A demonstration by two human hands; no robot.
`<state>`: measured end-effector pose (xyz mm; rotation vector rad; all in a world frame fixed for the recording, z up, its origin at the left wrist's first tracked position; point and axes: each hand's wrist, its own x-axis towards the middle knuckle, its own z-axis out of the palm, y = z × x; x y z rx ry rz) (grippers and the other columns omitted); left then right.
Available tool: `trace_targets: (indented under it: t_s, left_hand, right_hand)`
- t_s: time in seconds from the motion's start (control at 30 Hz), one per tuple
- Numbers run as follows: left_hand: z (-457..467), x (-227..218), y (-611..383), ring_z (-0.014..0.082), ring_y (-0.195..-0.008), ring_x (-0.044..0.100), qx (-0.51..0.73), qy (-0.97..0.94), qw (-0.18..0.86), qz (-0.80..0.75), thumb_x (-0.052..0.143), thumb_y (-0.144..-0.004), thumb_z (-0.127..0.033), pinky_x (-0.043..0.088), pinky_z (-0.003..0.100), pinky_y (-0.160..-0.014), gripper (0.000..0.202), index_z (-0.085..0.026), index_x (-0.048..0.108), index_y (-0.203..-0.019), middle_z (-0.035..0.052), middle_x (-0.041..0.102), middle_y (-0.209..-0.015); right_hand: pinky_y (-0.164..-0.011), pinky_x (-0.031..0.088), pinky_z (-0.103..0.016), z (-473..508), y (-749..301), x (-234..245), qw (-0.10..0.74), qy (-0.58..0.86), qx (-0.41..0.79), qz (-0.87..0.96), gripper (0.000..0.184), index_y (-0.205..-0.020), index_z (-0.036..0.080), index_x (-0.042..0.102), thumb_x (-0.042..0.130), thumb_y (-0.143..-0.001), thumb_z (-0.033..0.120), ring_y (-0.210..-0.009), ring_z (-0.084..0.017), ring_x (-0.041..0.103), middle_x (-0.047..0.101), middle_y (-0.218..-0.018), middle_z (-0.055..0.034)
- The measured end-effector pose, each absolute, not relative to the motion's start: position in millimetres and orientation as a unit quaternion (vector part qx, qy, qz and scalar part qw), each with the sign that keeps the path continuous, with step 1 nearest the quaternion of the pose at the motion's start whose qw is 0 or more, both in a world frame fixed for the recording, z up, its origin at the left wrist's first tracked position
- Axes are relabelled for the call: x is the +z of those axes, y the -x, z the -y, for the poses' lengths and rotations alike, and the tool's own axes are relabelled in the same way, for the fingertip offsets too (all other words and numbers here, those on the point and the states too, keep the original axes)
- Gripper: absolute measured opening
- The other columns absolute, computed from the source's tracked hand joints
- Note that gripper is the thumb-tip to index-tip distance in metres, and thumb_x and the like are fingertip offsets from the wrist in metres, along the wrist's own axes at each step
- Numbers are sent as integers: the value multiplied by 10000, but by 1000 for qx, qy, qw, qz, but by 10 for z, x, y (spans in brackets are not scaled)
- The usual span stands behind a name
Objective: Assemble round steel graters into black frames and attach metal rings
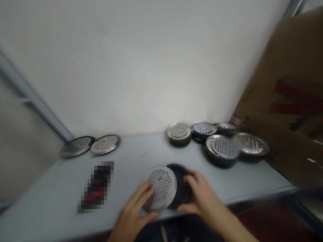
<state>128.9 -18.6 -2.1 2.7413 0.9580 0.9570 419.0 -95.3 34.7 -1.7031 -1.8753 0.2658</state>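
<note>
A round perforated metal disc (161, 187) lies near the front edge of the white table (63, 188). My left hand (135, 210) rests on its lower left rim, fingers curled around the edge. Beside it on the right lies a black round part (179, 178), partly under the disc. My right hand (203, 196) grips that black part from the right, fingers bent over it.
Stacks of similar perforated metal discs (222, 149) stand at the back right. Two single discs (89, 146) lie at the back left. A pixelated dark object (97, 186) lies left of my hands. A large cardboard box (285, 97) leans on the right.
</note>
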Motion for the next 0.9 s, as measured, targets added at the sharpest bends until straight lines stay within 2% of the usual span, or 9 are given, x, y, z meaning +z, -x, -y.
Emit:
trace_targets:
  t_s: [0.1,0.2,0.3,0.43,0.57,0.7,0.77,0.83,0.9]
  left_hand:
    - [217,21,-1387,291,-1250,644,314,-901,45,-295,752,-829,-531,576,419,-1018,667,-305,565,-1427,91,654,-1392]
    - [235,86,-1464,294,-1277,623,307,-906,58,-287,740,-863,-459,556,433,-1045,600,-325,573,-1423,89,647,-1399]
    - [238,147,-1539,272,-1287,617,296,-904,93,-293,694,-908,-329,547,419,-1057,529,-327,573,-1423,75,633,-1416]
    - [189,161,-1645,281,-1261,637,304,-892,141,-304,727,-882,-301,554,450,-1048,480,-308,636,-1353,73,654,-1389]
    - [141,189,-1713,282,-1242,650,295,-884,179,-316,760,-856,-267,561,449,-1040,443,-295,680,-1290,82,663,-1373]
    - [106,338,-1746,275,-1232,654,273,-891,202,-301,765,-843,-270,557,437,-1045,415,-288,700,-1252,81,669,-1359]
    - [13,427,-1750,254,-1233,650,265,-892,220,-293,729,-874,-296,550,418,-1049,416,-285,672,-1286,77,658,-1369]
    - [-181,489,-1745,234,-1246,635,268,-889,220,-298,641,-935,-314,530,410,-1064,390,-266,635,-1321,82,647,-1375]
    - [-472,507,-1731,230,-1251,621,269,-885,179,-334,536,-985,-304,507,418,-1077,350,-220,623,-1312,99,653,-1347]
  right_hand:
    - [-1105,455,-524,943,-4080,331,288,629,172,702,1052,-1481,182,429,952,-609,454,-1328,-381,511,488,-1427,-210]
    - [-1162,391,-517,914,-4133,319,285,609,226,705,1202,-1557,178,324,974,-572,410,-1394,-379,450,443,-1489,-215]
    - [-1172,384,-494,901,-4243,307,302,592,245,706,1112,-1570,222,312,934,-658,351,-1393,-341,468,465,-1500,-177]
    - [-1149,419,-467,904,-4294,245,328,585,229,706,1004,-1523,227,400,923,-678,370,-1355,-324,514,529,-1452,-153]
    - [-1152,414,-486,912,-4286,182,315,600,206,706,888,-1464,202,478,898,-710,410,-1358,-335,506,517,-1455,-170]
    - [-1161,401,-508,937,-4285,110,299,599,189,718,950,-1479,226,466,925,-665,398,-1398,-357,451,450,-1490,-169]
    - [-1155,409,-513,962,-4290,59,295,598,166,727,920,-1486,240,456,912,-695,359,-1402,-354,444,435,-1493,-166]
    - [-1135,435,-509,1000,-4306,8,297,594,125,738,810,-1480,262,459,858,-777,318,-1378,-336,473,452,-1476,-161]
    - [-1097,475,-516,1050,-4335,-45,294,584,70,753,752,-1474,289,464,828,-816,317,-1346,-335,504,472,-1456,-161]
